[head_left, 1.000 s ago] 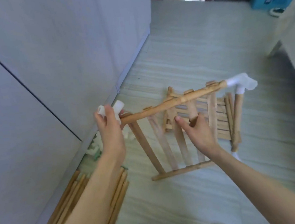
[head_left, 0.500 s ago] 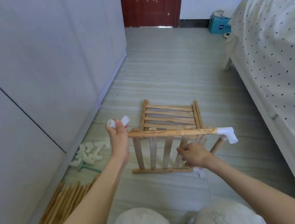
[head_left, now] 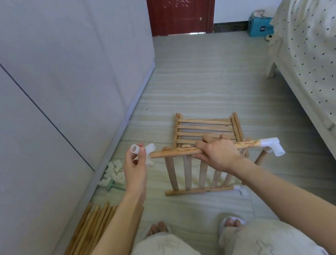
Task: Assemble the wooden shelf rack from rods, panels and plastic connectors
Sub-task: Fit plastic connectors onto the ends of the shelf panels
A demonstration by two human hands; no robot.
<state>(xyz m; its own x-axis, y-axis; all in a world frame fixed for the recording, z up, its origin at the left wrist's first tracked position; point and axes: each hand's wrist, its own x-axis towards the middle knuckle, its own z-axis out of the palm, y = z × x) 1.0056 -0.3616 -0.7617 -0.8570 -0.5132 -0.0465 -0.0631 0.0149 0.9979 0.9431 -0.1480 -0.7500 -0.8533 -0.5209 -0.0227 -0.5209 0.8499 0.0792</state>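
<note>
I hold a slatted wooden panel (head_left: 172, 173) upright over the floor. My right hand (head_left: 216, 153) grips its top rod (head_left: 174, 153) near the middle. A white plastic connector (head_left: 274, 145) caps the rod's right end, with a short rod (head_left: 259, 157) running down from it. My left hand (head_left: 135, 168) pinches another white connector (head_left: 144, 151) at the rod's left end. A second slatted panel (head_left: 204, 127) lies flat on the floor behind.
A bundle of wooden rods (head_left: 87, 237) lies along the grey wardrobe (head_left: 43, 89) at lower left, with a heap of white connectors (head_left: 113, 173) beside it. A bed (head_left: 317, 47) runs along the right. A red door (head_left: 180, 6) and a blue box (head_left: 259, 26) stand beyond.
My right hand has moved from the slats up onto the top rod and closed round it. The panel now stands more level, and the view has tilted down.
</note>
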